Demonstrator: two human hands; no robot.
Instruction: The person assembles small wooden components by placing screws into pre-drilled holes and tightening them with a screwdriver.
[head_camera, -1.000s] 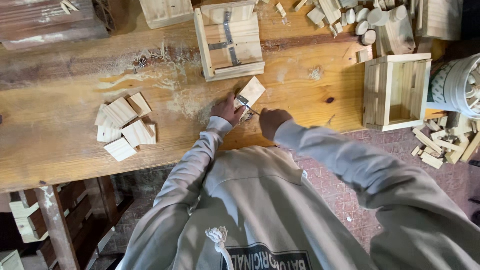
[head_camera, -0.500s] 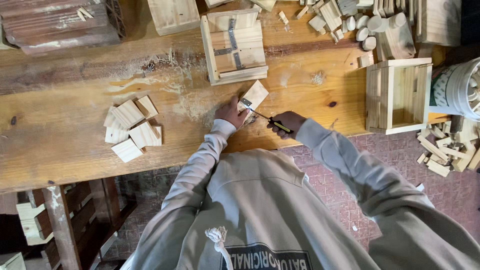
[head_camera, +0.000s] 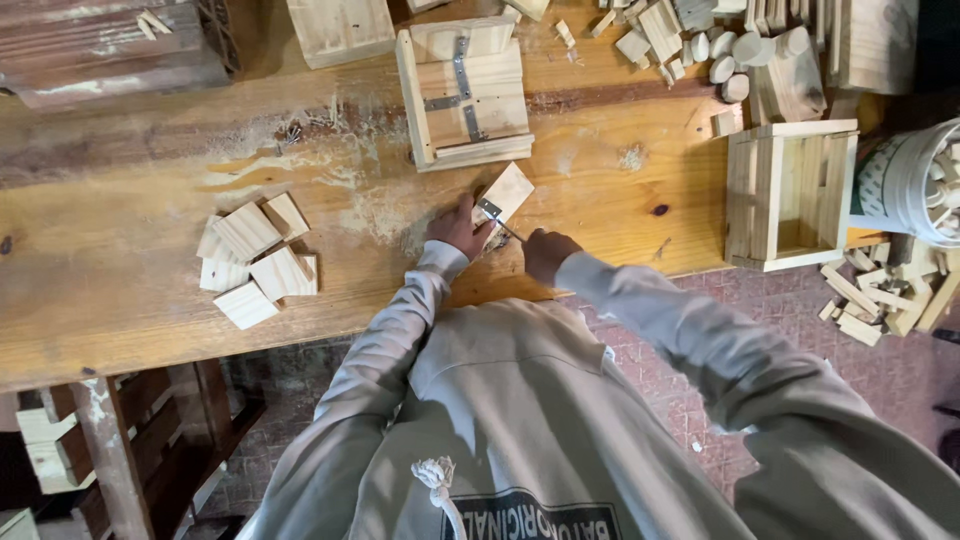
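My left hand (head_camera: 456, 228) presses on the near corner of a small square wooden piece (head_camera: 509, 190) that lies on the workbench (head_camera: 120, 310) and carries a small metal hinge (head_camera: 489, 209). My right hand (head_camera: 548, 253) is closed around a thin tool (head_camera: 507, 231) whose tip points at the hinge. Both sleeves are grey. Behind the piece lies a wooden panel with a metal strap hinge (head_camera: 465, 90).
A pile of small square wooden pieces (head_camera: 255, 260) lies at the left of the bench. An open wooden box (head_camera: 790, 195) stands at the right edge, a white bucket (head_camera: 905, 180) beside it. Wood offcuts (head_camera: 880, 300) lie on the floor at right, more parts at the back.
My right hand, drawn back with the tool half a second ago, has moved in again to the hinge. My left hand stays on the wooden piece.
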